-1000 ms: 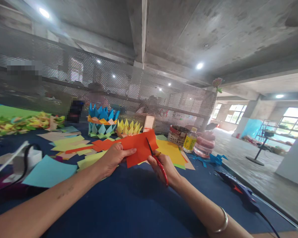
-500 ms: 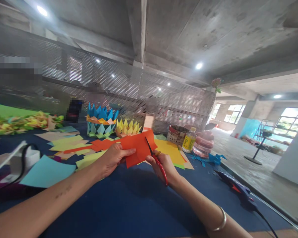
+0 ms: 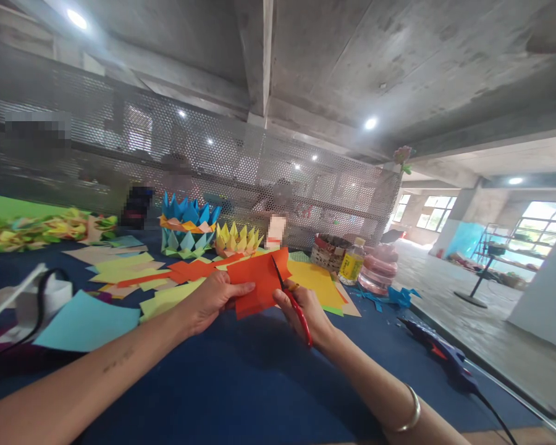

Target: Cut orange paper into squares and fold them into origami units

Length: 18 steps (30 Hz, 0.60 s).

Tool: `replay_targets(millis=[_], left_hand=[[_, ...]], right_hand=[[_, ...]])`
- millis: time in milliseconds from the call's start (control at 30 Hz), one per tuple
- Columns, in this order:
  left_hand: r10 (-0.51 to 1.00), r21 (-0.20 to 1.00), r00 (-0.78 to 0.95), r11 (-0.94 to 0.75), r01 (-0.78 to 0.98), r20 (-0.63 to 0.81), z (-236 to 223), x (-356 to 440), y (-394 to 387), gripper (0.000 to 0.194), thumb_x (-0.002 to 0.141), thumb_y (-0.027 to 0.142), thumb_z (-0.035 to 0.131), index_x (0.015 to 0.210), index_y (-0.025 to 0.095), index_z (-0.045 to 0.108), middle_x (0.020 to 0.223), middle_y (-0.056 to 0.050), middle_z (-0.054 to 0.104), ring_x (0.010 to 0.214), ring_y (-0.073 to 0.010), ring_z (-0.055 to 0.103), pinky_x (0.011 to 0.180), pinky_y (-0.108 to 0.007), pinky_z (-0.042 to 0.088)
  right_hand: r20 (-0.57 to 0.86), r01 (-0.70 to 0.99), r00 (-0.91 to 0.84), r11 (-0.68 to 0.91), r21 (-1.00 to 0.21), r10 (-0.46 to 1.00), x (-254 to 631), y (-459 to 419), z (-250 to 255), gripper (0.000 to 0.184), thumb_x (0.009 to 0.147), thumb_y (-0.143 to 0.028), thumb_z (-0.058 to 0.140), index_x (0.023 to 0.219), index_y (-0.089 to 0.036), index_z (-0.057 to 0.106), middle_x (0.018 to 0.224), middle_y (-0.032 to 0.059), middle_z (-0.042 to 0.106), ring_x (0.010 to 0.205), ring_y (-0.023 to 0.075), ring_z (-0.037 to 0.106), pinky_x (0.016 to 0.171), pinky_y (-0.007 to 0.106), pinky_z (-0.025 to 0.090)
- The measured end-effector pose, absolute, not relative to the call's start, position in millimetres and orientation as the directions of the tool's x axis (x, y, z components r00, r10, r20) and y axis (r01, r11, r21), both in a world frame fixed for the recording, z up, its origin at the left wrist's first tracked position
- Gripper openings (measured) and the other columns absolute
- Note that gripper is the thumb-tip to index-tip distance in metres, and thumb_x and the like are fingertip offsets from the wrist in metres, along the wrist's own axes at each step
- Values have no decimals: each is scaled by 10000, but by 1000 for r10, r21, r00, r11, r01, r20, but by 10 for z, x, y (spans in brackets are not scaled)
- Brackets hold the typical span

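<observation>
My left hand (image 3: 217, 296) pinches the left edge of an orange sheet of paper (image 3: 257, 284), thumb on top, holding it above the dark blue table. Red-handled scissors (image 3: 301, 315) are gripped in my right hand (image 3: 308, 309), and their dark blades cross the right part of the sheet. Behind the paper lie loose yellow sheets (image 3: 312, 281) and more orange paper (image 3: 197, 269). Folded-paper crowns, a blue one (image 3: 189, 213) and a yellow one (image 3: 238, 238), stand beyond my left hand.
On the right are a woven basket (image 3: 327, 250), a yellow-labelled bottle (image 3: 352, 262), a pink container (image 3: 379, 269), blue paper scraps (image 3: 403, 296) and a glue gun (image 3: 440, 352) with its cord. A light blue sheet (image 3: 90, 321) lies left. A perforated metal screen (image 3: 241, 167) closes the back.
The orange sheet has dipped slightly in my hands, and the scissor blades still cross it. Both hands keep their grips in nearly the same place.
</observation>
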State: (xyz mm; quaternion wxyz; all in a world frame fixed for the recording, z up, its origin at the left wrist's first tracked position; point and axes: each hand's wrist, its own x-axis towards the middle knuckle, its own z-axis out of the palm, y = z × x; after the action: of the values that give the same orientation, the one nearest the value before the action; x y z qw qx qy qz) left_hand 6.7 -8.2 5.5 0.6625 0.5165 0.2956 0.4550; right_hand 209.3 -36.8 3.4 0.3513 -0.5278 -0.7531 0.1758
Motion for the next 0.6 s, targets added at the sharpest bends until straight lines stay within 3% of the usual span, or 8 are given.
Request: replay_targets(millis=[300,600], left_hand=[[907,955,417,77,-288,53,76,87,-88,395,446,320,921,762,146,762,766,-69,786,653,-210,727,669,-275,574],[911,954,409,78,-289,49,73,87,-95,377,462,328,923,752,147,763,763,-68,787,653,-205,727,657,-263,573]], right_hand=[[341,636,-172,368,-678,924,2052,-404,25,425,921,-593,449,721,-220,405,457,-55,455,406,98,402,426,220,280],[349,630,-126,347,-695,928,2046,-363,-20,441,897,-631,464,720,-231,407,441,-58,431,394,108,401,411,225,258]])
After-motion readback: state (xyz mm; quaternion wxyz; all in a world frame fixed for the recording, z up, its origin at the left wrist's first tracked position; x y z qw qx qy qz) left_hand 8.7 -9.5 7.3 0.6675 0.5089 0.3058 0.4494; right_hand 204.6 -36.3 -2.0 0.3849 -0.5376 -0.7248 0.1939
